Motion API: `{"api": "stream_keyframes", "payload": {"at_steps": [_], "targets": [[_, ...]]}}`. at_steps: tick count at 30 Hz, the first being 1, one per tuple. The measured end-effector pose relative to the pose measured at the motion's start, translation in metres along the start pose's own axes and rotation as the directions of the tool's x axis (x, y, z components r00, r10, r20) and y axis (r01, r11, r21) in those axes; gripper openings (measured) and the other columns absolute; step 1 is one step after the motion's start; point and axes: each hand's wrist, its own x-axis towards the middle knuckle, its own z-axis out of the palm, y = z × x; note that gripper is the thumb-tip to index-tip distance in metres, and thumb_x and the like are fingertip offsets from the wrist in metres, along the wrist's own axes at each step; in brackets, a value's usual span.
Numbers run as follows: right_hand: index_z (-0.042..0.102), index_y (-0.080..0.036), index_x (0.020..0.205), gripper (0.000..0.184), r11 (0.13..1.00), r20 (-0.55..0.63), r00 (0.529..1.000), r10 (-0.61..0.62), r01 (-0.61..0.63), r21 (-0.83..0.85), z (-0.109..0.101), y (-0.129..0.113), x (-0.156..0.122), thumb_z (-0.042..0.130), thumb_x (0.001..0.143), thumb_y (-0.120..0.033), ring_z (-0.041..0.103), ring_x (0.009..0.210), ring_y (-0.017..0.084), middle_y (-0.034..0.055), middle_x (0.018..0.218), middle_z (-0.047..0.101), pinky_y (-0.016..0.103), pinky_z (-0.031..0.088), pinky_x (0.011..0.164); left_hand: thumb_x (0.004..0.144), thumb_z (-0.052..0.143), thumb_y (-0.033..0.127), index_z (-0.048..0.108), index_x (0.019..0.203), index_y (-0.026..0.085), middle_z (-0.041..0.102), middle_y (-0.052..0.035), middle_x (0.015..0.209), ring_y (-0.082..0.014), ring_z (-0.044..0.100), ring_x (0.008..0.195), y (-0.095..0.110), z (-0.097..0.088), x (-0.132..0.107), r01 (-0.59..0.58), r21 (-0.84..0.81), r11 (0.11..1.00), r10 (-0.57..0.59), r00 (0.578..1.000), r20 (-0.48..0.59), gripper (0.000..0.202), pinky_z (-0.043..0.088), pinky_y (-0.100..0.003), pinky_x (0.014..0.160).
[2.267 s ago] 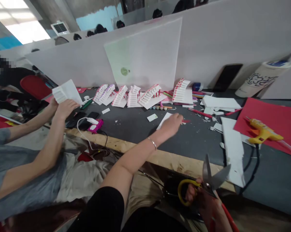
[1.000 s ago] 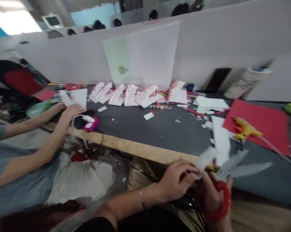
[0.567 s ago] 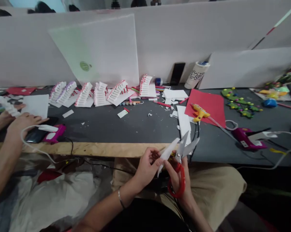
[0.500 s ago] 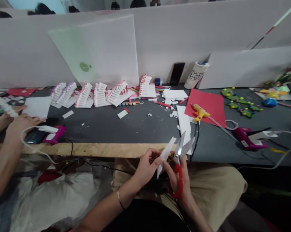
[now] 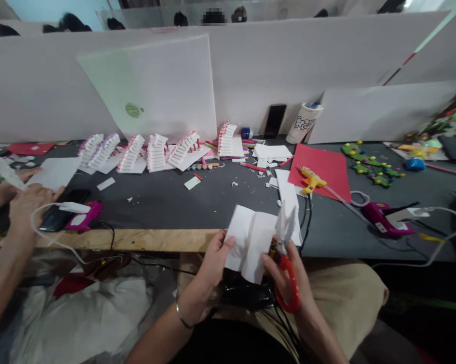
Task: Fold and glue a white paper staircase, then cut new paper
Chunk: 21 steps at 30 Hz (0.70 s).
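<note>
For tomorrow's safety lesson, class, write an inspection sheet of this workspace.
Surface: dark table, wooden edge.
Job's things: white sheet, red-handled scissors.
Clutter: paper offcuts, pens, glue gun.
Hands: left hand holds the sheet; right hand holds the scissors, blades up.
Cables: black cable beside the sheet's edge.
Surroundings: white partition; co-worker's hand at left.

a long dark table (image 5: 220, 212) with a wood edge (image 5: 129, 240) sits just past the grip. farther past the grip stands a white wall (image 5: 258, 86). a pale sheet (image 5: 148, 86) and a white board (image 5: 383, 111) lean on it. a blue wall (image 5: 23, 9) shows over the top.
</note>
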Motion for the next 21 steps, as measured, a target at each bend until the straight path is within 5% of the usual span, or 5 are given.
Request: {"api": "stream_keyframes", "payload": {"at_steps": [3, 10, 14, 18, 21], "targets": [[0.055, -0.024, 0.117, 0.047, 0.995, -0.003, 0.997, 0.075, -0.075, 0.064, -0.011, -0.004, 0.010, 0.075, 0.078, -0.043, 0.066, 0.106, 0.023, 0.0079, 0.116, 0.070, 0.035, 0.054, 0.089, 0.066, 0.082, 0.046, 0.059, 0.091, 0.018, 0.072, -0.0035, 0.089, -0.0181, 0.066, 0.081, 0.003, -0.011, 0.005, 0.028, -0.180, 0.983, -0.046, 0.994, -0.098, 0.044, 0.049, -0.026, 0.070], [0.057, -0.025, 0.111, 0.044, 0.998, 0.046, 0.997, 0.060, -0.060, 0.000, -0.021, -0.016, 0.027, 0.076, 0.075, -0.043, 0.065, 0.081, 0.018, 0.0014, 0.089, 0.068, 0.030, 0.053, 0.073, 0.068, 0.080, 0.044, 0.065, 0.102, 0.018, 0.075, -0.0055, 0.097, -0.0220, 0.069, 0.090, 0.003, -0.020, 0.000, 0.021, -0.181, 0.983, -0.040, 0.994, -0.104, 0.045, 0.052, -0.032, 0.082], [0.057, -0.025, 0.108, 0.038, 0.998, 0.118, 0.993, -0.008, 0.015, -0.060, -0.008, -0.027, 0.028, 0.073, 0.077, -0.039, 0.064, 0.075, 0.017, 0.0011, 0.088, 0.067, 0.029, 0.054, 0.068, 0.068, 0.081, 0.043, 0.064, 0.113, 0.017, 0.074, -0.0073, 0.100, -0.0227, 0.069, 0.091, 0.000, -0.016, -0.003, 0.048, -0.176, 0.983, -0.056, 0.998, -0.042, 0.055, 0.052, -0.033, 0.083], [0.054, -0.026, 0.108, 0.036, 0.995, 0.273, 0.960, -0.064, 0.084, -0.059, 0.016, -0.033, 0.024, 0.071, 0.076, -0.032, 0.058, 0.061, 0.013, -0.0032, 0.075, 0.061, 0.025, 0.049, 0.056, 0.069, 0.082, 0.038, 0.040, 0.138, 0.029, 0.072, -0.0028, 0.104, -0.0177, 0.068, 0.084, -0.008, -0.016, -0.005, 0.003, -0.146, 0.989, -0.012, 0.998, -0.064, 0.081, 0.052, -0.030, 0.076], [0.052, -0.027, 0.112, 0.038, 0.994, 0.365, 0.926, -0.096, 0.107, -0.010, 0.029, -0.032, 0.025, 0.069, 0.078, -0.030, 0.053, 0.055, 0.011, -0.0064, 0.069, 0.054, 0.024, 0.047, 0.054, 0.068, 0.083, 0.043, 0.053, 0.117, 0.026, 0.071, -0.0005, 0.099, -0.0149, 0.065, 0.079, -0.017, -0.020, -0.007, -0.034, -0.051, 0.998, 0.031, 0.998, -0.055, 0.060, 0.050, -0.026, 0.072]]}}
